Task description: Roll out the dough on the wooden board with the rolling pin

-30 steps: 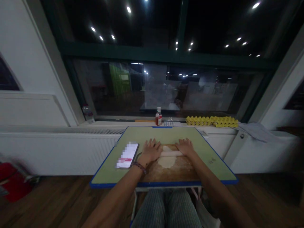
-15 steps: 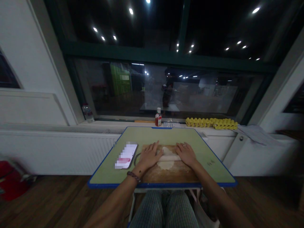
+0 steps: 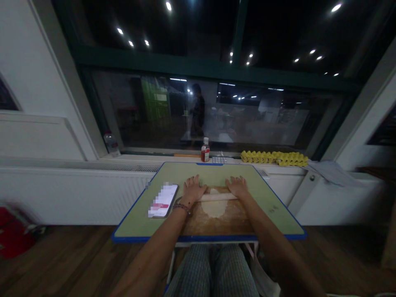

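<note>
A pale rolling pin point(image 3: 217, 197) lies across a flat sheet of dough point(image 3: 213, 208) on a wooden board point(image 3: 225, 222). My left hand point(image 3: 193, 188) presses flat on the pin's left end, fingers spread. My right hand point(image 3: 237, 187) presses on its right end the same way. The pin sits at the far part of the dough. The board rests on a green table point(image 3: 280, 214) with a blue edge.
A phone point(image 3: 163, 200) lies left of the board. On the sill behind stand a small red-labelled bottle point(image 3: 205, 150), a yellow egg tray point(image 3: 274, 157), a water bottle point(image 3: 111, 143) and cloth point(image 3: 329, 169). A person stands beyond the window glass. A red object point(image 3: 14, 237) sits on the floor at left.
Both hands pulled the pin toward me over the dough, then pushed it away to the dough's far end. The person behind the glass moved left.
</note>
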`<state>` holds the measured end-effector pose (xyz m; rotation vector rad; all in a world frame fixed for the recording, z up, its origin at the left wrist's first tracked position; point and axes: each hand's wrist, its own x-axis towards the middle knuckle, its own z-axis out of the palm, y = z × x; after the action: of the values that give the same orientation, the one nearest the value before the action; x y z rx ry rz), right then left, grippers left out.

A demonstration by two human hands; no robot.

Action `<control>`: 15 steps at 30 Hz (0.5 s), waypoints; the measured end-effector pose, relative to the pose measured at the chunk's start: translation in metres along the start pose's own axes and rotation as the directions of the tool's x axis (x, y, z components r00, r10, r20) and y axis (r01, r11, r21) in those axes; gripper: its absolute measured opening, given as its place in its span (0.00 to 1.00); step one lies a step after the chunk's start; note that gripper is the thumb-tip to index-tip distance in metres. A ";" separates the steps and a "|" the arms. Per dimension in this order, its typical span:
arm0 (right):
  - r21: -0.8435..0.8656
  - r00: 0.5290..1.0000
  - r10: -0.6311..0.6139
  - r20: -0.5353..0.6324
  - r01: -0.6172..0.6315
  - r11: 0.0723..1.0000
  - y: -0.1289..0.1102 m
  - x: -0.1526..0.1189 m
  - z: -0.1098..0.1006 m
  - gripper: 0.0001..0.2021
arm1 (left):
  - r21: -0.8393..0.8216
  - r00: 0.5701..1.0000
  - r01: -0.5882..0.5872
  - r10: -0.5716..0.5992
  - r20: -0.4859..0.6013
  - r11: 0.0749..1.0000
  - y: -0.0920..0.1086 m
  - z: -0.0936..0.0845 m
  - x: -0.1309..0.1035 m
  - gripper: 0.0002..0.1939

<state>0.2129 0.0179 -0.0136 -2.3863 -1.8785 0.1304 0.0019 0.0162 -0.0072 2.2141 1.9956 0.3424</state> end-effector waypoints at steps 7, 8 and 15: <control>-0.097 0.932 -0.354 -0.074 0.346 0.933 0.021 -0.044 0.008 0.29 | 0.064 0.962 -0.274 0.272 0.034 0.960 -0.001 -0.002 -0.046 0.33; -0.115 0.912 -0.395 -0.109 0.383 0.916 0.025 -0.052 0.009 0.29 | 0.065 0.946 -0.323 0.323 0.011 0.944 -0.002 -0.002 -0.053 0.32; -0.152 0.887 -0.413 -0.207 0.388 0.909 0.027 -0.066 0.012 0.27 | 0.086 0.927 -0.357 0.364 -0.088 0.930 -0.003 0.002 -0.063 0.32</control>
<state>0.2219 -0.0520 -0.0289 -1.9053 -2.2511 -0.2812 -0.0061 -0.0456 -0.0149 2.6594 1.6549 0.4424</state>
